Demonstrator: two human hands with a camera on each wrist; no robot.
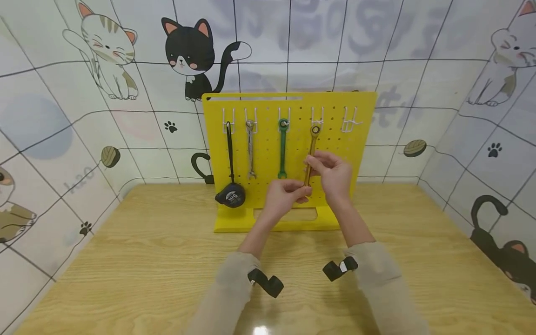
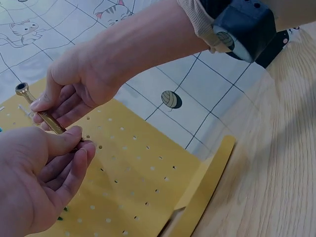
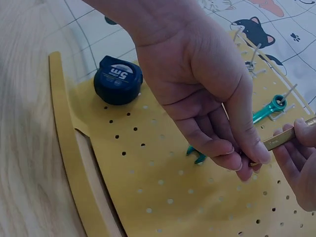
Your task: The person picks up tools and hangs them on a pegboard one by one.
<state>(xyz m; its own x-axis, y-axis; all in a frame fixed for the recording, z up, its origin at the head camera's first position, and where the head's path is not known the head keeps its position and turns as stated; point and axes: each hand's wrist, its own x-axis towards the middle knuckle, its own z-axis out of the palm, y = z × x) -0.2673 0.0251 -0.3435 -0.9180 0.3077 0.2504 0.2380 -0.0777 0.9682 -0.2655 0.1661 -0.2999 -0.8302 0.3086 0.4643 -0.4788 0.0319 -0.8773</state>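
Note:
A gold combination wrench (image 1: 313, 144) is held between both hands in front of the yellow pegboard (image 1: 351, 139). My left hand (image 1: 279, 199) pinches its lower end between thumb and fingers, as the right wrist view also shows. Higher on the shaft, my right hand (image 1: 336, 177) grips the wrench with thumb and fingers. The ring end points up, close to a white wire hook (image 1: 318, 114); whether it is on the hook I cannot tell. To the left hangs a green wrench (image 1: 283, 149), its open end near my left hand.
Farther left on the board hang a silver wrench (image 1: 250, 151) and a black tape measure (image 1: 232, 195) on its strap. Another white hook (image 1: 349, 120) at far right holds no tool. The board's base stands on a wooden table (image 1: 159, 251), against a cat-patterned wall (image 1: 268, 46).

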